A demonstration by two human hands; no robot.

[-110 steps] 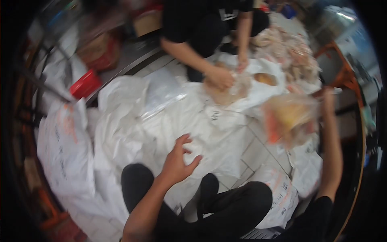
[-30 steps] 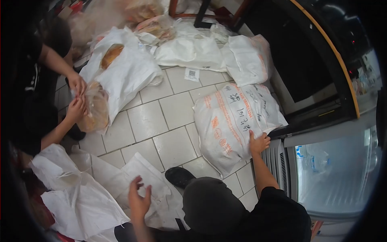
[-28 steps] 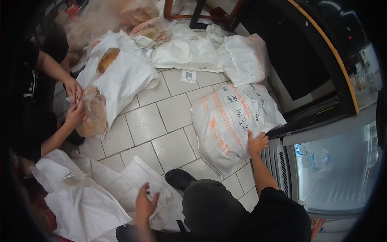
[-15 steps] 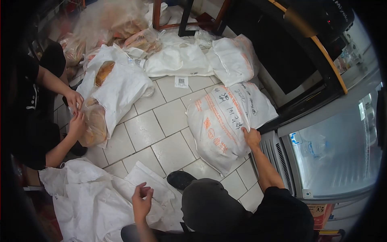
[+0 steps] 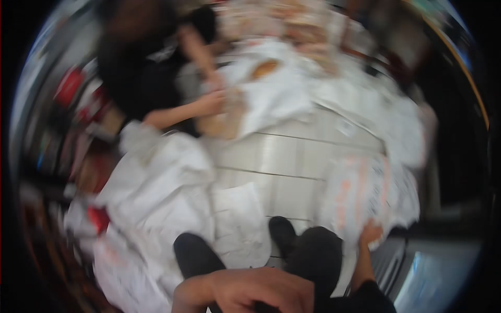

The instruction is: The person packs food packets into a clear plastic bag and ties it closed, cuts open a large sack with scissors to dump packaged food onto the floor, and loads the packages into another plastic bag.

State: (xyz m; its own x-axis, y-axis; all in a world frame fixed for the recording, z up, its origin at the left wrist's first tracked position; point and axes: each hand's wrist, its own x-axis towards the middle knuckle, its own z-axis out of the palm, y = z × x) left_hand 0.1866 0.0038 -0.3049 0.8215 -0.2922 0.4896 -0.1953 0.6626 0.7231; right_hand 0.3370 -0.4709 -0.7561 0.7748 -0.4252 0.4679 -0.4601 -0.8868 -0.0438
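A stuffed white sack with orange print lies on the tiled floor at the right. My right hand grips its near edge, the fingers blurred against the cloth. Close to the camera at the bottom centre is my left hand, raised in front of my legs. It is seen from the back, and its fingers are partly hidden and smeared by motion. Below and around it are my dark knees, and a flat white sack lies just beyond.
A co-worker sits at the upper left, both hands at a clear bag of brownish contents. A large crumpled white sack lies at the left. More white sacks and bagged goods line the back. A glass-fronted appliance stands at the lower right.
The view has swung left and blurred. My left hand has come up close to the camera from lower down. My right hand stays on the printed sack.
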